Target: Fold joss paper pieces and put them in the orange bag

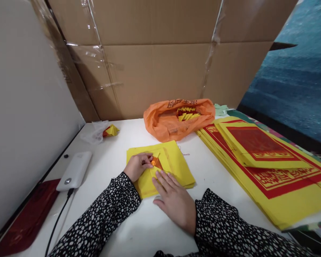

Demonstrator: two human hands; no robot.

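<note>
A stack of yellow paper sheets (180, 160) lies on the white table in front of me. On top of it is a partly folded yellow sheet with a shiny orange patch (157, 163) showing at its centre. My left hand (138, 165) pinches a folded edge of that sheet between thumb and fingers, left of the orange patch. My right hand (173, 200) lies flat on the near right part of the same paper, fingers stretched out and holding nothing.
An orange plastic bag (163, 123) with folded yellow pieces stands behind. Large yellow-and-red printed sheets (291, 200) are stacked at right. At left lie a white power bank (79, 167) with a black cable, a dark red packet (29, 221) and a clear plastic bag (96, 132). Cardboard (155, 71) closes the back.
</note>
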